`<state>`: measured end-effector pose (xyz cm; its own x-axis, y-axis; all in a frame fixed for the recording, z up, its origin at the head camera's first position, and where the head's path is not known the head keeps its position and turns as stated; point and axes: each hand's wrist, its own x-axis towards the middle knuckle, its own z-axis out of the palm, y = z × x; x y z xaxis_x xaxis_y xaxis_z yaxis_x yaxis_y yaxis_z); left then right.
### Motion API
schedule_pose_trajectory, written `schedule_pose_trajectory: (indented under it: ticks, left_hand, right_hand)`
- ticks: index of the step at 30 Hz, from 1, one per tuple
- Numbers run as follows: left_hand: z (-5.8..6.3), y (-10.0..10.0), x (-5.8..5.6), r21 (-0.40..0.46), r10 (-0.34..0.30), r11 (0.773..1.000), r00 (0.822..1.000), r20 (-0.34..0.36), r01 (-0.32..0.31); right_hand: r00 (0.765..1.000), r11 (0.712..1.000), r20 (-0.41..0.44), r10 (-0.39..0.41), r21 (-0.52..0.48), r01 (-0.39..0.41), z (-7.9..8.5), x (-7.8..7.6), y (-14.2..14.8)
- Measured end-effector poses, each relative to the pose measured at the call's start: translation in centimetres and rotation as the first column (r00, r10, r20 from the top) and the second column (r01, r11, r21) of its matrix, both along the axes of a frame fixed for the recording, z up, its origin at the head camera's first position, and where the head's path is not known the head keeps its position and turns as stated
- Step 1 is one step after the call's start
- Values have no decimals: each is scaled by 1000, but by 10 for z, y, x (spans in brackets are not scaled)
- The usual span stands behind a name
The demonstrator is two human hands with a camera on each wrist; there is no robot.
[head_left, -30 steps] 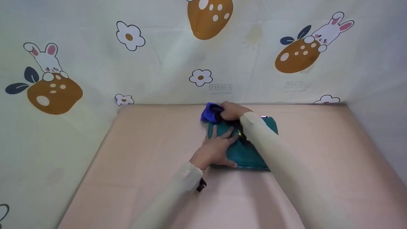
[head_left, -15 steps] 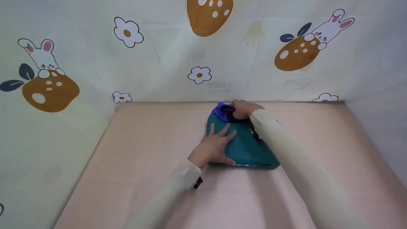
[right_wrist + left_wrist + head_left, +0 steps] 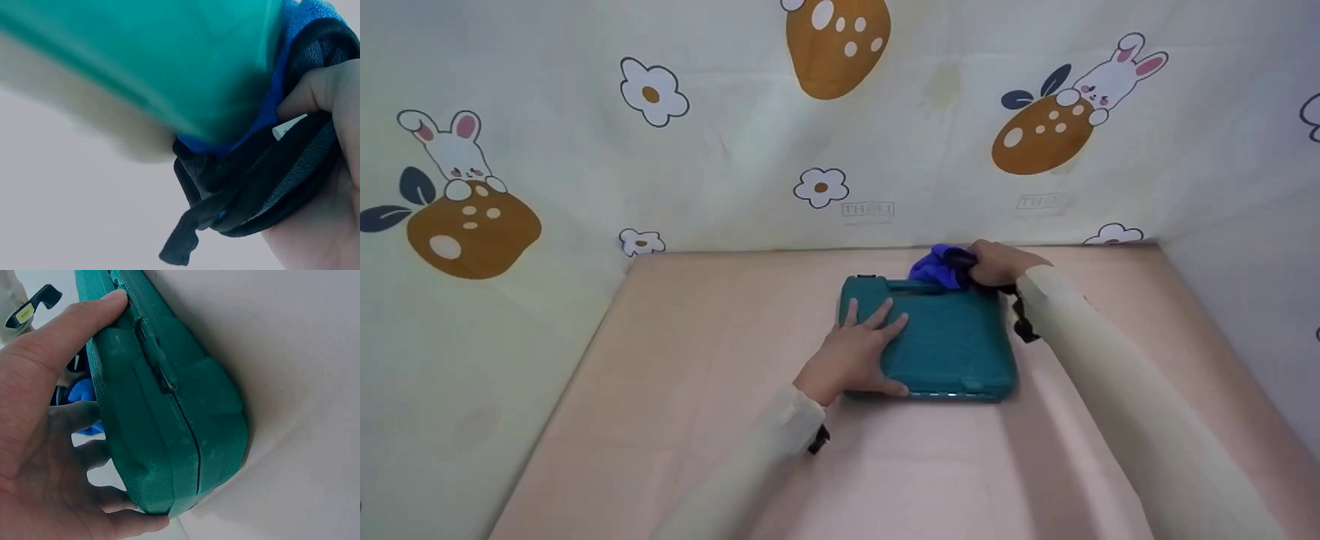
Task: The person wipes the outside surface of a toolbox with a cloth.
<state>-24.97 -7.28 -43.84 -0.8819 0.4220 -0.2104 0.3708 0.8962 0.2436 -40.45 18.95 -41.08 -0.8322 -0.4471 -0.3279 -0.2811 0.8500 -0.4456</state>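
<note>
A green plastic carrying case (image 3: 949,337) lies flat on the table, its handle side toward the wall. My left hand (image 3: 847,352) rests on its left part with fingers spread. In the left wrist view, the thumb of that hand (image 3: 50,382) touches the case's hinged edge (image 3: 152,354). My right hand (image 3: 1005,262) grips a bunched blue cloth with black edging (image 3: 937,266) at the case's far right corner. In the right wrist view, the cloth (image 3: 275,174) lies against the case (image 3: 169,50), with the right hand (image 3: 332,146) curled round its black edge and a small white tag showing.
The table (image 3: 697,337) has a pale pinkish cover. Behind it rises a pale wall covering (image 3: 735,150) printed with rabbits, fruit and flowers. A dark strap (image 3: 1024,322) hangs at the right wrist.
My right hand has moved the cloth rightward along the case's far side, uncovering the handle. My left hand stays spread on the case. The camera view has shifted slightly.
</note>
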Motion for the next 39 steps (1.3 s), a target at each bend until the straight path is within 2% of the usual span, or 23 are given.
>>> schedule_pose_trajectory:
  ticks: [3, 6, 10, 13, 18, 22, 29, 39]
  left_hand:
    - [-1, 1, 0, -1, -2, 1000, 1000, -5, 2]
    - [0, 0, 1, -2, -2, 1000, 1000, -7, 2]
    - [-1, -2, 2, 12, 2, 1000, 1000, -7, -2]
    - [-2, -3, 2, 17, 5, 1000, 1000, -7, -4]
    - [-4, -5, 1, 17, -3, 1000, 1000, -18, 4]
    - [-5, -4, 1, 25, -20, 999, 999, -27, 21]
    - [-5, -2, 1, 26, -39, 999, 998, -45, 40]
    - [-7, -3, -3, 21, -30, 999, 999, -38, 31]
  right_hand:
    - [1000, 998, 1, -7, -63, 7, -2, 3, 15]
    - [999, 989, 31, -43, -141, 47, -7, 6, 28]
    - [992, 956, 53, -116, -266, 125, -20, 13, 38]
    - [981, 894, 64, -183, -404, 193, -34, 25, 43]
    - [954, 755, 130, -270, -587, 293, -55, 49, 47]
    - [940, 693, 122, -320, -646, 320, -63, 64, 49]
    - [914, 624, 118, -389, -696, 355, -67, 76, 43]
    - [876, 578, 109, -470, -712, 399, -73, 109, 37]
